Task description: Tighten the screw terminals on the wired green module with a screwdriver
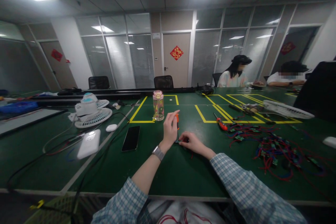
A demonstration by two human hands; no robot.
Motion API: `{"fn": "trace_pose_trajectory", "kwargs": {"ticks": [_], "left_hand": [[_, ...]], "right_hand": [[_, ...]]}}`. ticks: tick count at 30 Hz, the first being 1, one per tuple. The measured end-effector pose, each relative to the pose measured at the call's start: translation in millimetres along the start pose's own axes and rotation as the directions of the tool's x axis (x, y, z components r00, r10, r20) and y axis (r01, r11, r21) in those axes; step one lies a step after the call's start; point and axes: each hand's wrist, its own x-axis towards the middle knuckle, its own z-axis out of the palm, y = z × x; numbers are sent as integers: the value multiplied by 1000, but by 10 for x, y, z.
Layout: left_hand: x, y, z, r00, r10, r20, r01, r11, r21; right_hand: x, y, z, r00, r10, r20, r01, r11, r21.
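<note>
My left hand (170,128) is shut on an orange-handled screwdriver (177,118), held upright with its tip down on a small part (178,141) on the green table. My right hand (189,141) rests on the table and pins that small part under its fingers. A watch sits on my left wrist. Both sleeves are blue plaid.
A black phone (131,138), a white power bank (89,143), a small desk fan (91,111) and a pink-lidded bottle (158,105) lie to the left and ahead. A second orange screwdriver (221,123) and a heap of red-wired parts (273,147) lie right. Two people sit at the far right.
</note>
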Motion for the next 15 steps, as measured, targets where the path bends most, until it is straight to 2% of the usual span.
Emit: {"fn": "trace_pose_trajectory", "kwargs": {"ticks": [5, 15], "left_hand": [[-15, -42, 22, 1000, -24, 3, 24, 998, -55], [-11, -11, 13, 1000, -4, -6, 4, 998, 57]], "right_hand": [[-4, -5, 4, 1000, -1, 1, 1, 1000, -3], [3, -16, 16, 1000, 19, -2, -19, 1000, -8]]}}
